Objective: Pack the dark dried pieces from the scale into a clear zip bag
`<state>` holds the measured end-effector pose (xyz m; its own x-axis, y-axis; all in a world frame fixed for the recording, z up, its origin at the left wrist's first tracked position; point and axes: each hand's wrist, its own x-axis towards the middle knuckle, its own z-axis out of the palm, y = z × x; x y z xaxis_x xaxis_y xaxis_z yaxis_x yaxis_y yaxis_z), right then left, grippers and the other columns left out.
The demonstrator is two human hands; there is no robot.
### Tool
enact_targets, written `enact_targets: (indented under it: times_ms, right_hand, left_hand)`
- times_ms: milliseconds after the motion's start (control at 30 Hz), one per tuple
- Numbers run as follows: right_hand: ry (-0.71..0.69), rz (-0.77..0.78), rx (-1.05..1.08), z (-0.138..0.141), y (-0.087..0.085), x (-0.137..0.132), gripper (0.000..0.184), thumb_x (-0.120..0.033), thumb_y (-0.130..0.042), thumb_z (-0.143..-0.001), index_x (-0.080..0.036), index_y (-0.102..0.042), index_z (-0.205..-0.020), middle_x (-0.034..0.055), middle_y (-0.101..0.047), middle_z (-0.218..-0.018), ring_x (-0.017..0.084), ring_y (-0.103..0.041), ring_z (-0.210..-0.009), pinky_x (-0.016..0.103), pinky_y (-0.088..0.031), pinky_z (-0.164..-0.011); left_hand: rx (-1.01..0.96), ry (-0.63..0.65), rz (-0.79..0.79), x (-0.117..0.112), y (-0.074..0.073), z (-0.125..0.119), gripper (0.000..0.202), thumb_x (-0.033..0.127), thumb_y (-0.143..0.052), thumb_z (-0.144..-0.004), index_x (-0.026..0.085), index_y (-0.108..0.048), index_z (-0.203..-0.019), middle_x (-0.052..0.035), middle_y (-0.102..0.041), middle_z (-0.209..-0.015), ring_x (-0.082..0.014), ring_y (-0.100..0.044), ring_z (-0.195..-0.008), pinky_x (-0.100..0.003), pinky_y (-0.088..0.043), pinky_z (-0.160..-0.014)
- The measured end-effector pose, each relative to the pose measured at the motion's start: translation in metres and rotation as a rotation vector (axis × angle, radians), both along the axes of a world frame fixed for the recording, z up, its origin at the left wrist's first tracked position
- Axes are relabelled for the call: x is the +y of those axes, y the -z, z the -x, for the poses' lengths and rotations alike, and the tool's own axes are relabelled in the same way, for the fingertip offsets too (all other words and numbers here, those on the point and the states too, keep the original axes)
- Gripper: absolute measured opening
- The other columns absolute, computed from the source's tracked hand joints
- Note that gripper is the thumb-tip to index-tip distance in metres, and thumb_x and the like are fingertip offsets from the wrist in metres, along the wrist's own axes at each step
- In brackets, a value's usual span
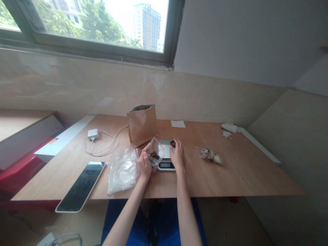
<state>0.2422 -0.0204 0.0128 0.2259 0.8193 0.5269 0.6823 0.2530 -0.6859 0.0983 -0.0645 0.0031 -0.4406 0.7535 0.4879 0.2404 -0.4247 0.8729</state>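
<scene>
My left hand (145,165) is closed on a clear plastic zip bag (159,150), held open and tilted, with dark brown dried pieces (154,155) inside. It hangs over the left side of a small kitchen scale (165,153) with a pale plate and a dark display; the reading is too small to make out. Over the scale's right side, my right hand (177,153) has its fingers closed round a dark brown dried piece (173,143). Whether that piece touches the plate I cannot tell.
Behind stands an open brown paper pouch (142,124). Clear plastic bags (123,172) lie left of my left hand. A phone (80,188) overhangs the front edge. A white charger (92,134) with cable, a white card (178,124), a filled zip bag (210,155) and crumpled tissue (229,127) lie around.
</scene>
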Motion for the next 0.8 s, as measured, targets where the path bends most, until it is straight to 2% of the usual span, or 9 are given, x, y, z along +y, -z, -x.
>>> enact_targets:
  times_ms: [167, 333, 467, 600, 733, 800]
  right_hand:
    - [0.025, 0.024, 0.036, -0.004, 0.003, 0.007, 0.040, -0.008, -0.043, -0.073, -0.014, -0.056, -0.110, 0.0138, -0.061, -0.106, 0.024, -0.054, -0.102, 0.044, -0.039, -0.093]
    - [-0.074, 0.014, 0.142, 0.001, -0.017, -0.010, 0.028, -0.012, -0.041, -0.079, -0.015, -0.062, -0.097, 0.0101, -0.063, -0.092, 0.019, -0.060, -0.084, 0.034, -0.046, -0.080]
    - [-0.103, -0.064, 0.212, 0.013, -0.047, -0.038, 0.023, -0.021, -0.047, -0.083, -0.017, -0.062, -0.100, 0.0077, -0.064, -0.094, 0.017, -0.060, -0.084, 0.031, -0.047, -0.080]
    - [-0.225, -0.086, 0.194, 0.032, -0.070, -0.054, 0.025, -0.019, -0.048, -0.084, -0.020, -0.062, -0.104, 0.0061, -0.062, -0.095, 0.016, -0.060, -0.085, 0.029, -0.049, -0.080]
    - [-0.384, -0.044, 0.110, 0.045, -0.070, -0.056, 0.035, -0.012, -0.047, -0.081, -0.025, -0.061, -0.110, 0.0051, -0.060, -0.101, 0.017, -0.058, -0.096, 0.032, -0.047, -0.089]
    - [-0.414, -0.040, 0.119, 0.048, -0.067, -0.056, 0.035, -0.012, -0.045, -0.082, -0.025, -0.060, -0.111, 0.0055, -0.060, -0.105, 0.017, -0.057, -0.102, 0.033, -0.045, -0.093]
  left_hand:
    - [-0.008, 0.004, 0.004, 0.000, 0.001, 0.000, 0.045, 0.038, -0.026, -0.093, 0.019, -0.061, -0.113, -0.0092, -0.065, -0.115, -0.0193, -0.057, -0.111, -0.037, -0.042, -0.098]
    - [-0.032, 0.017, 0.004, 0.001, 0.002, 0.000, 0.045, 0.039, -0.026, -0.093, 0.019, -0.061, -0.113, -0.0092, -0.065, -0.114, -0.0200, -0.058, -0.110, -0.037, -0.044, -0.096]
    - [-0.050, 0.037, 0.009, 0.000, 0.001, 0.000, 0.044, 0.038, -0.026, -0.093, 0.019, -0.061, -0.113, -0.0090, -0.064, -0.116, -0.0193, -0.056, -0.111, -0.037, -0.042, -0.097]
    - [-0.069, 0.053, 0.009, 0.001, 0.001, -0.001, 0.045, 0.038, -0.026, -0.093, 0.019, -0.060, -0.113, -0.0092, -0.064, -0.117, -0.0191, -0.056, -0.111, -0.038, -0.042, -0.098]
    - [-0.126, 0.024, 0.032, 0.002, 0.001, -0.001, 0.046, 0.039, -0.026, -0.093, 0.016, -0.061, -0.112, -0.0106, -0.064, -0.115, -0.0193, -0.057, -0.111, -0.037, -0.042, -0.098]
    - [-0.178, 0.024, 0.042, 0.004, 0.001, -0.001, 0.047, 0.040, -0.026, -0.093, 0.015, -0.062, -0.110, -0.0115, -0.065, -0.113, -0.0195, -0.058, -0.109, -0.037, -0.043, -0.097]
